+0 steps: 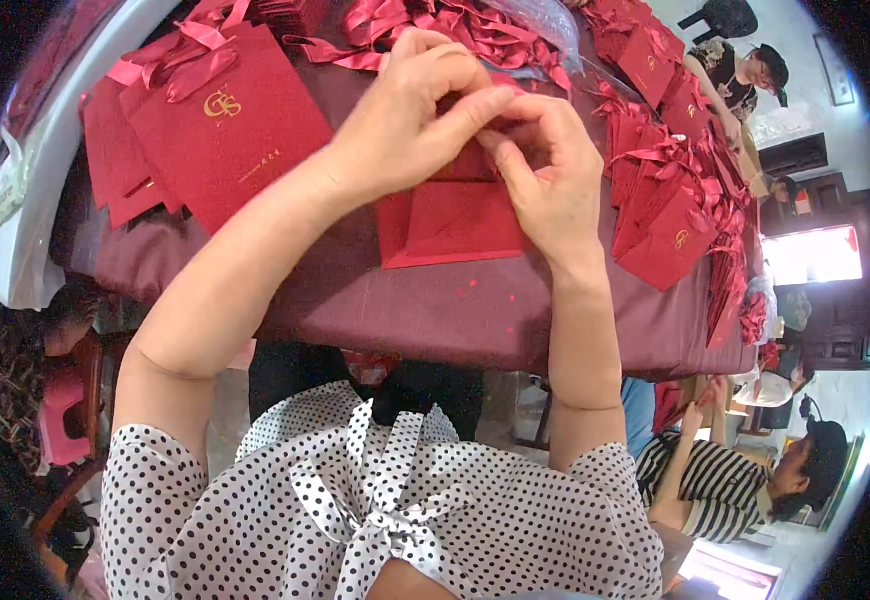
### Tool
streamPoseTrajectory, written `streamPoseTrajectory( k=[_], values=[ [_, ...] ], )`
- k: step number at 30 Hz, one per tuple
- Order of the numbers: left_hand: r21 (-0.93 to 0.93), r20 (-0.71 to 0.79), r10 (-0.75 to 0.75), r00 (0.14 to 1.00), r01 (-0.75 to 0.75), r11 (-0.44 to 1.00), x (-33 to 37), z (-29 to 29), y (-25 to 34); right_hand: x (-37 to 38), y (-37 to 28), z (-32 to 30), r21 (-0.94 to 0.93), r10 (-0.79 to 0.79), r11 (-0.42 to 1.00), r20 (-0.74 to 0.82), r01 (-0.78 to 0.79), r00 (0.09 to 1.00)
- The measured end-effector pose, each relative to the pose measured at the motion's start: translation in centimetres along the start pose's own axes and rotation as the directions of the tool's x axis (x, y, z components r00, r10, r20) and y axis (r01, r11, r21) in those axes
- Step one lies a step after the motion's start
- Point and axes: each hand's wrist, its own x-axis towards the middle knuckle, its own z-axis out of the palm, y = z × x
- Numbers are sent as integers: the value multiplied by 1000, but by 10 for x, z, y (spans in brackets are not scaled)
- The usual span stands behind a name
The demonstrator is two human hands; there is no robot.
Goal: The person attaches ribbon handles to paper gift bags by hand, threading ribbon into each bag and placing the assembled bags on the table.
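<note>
A red paper gift bag (pixel 460 225) lies flat on the table in front of me, its folded end toward me. Both hands are over its far part and cover it. My left hand (pixel 420 115) reaches in from the left, thumb and fingers pinched together. My right hand (pixel 552 165) meets it fingertip to fingertip, also closed in a pinch. A bit of red shows at the joined fingertips; whether it is ribbon or the bag's edge I cannot tell.
Finished-looking red bags with ribbon handles (pixel 235 120) lie at the left. Loose red satin ribbons (pixel 455 30) are heaped at the back beside clear plastic (pixel 545 25). More ribboned bags (pixel 665 215) are piled at the right. A person in stripes (pixel 720 485) sits at the right.
</note>
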Motion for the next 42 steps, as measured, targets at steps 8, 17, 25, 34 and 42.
streamPoseTrajectory(
  k=[8,17,25,34,42],
  values=[
    [-72,537,-87,839,149,986,11,-43,-11,-2,-12,-2,-87,-142,983,184,160,972],
    [-129,651,31,759,70,989,9,-48,-8,-4,-18,-3,-80,-149,981,261,175,954],
    [-73,522,220,824,-214,974,9,-46,-6,1,-22,-10,-59,-132,986,295,156,946],
    [-398,650,-108,752,457,795,12,-50,-39,2,-26,-32,32,-203,979,246,201,948],
    [-783,429,-341,836,533,322,10,-40,-24,3,-16,-43,63,-228,973,150,220,962]
  ],
)
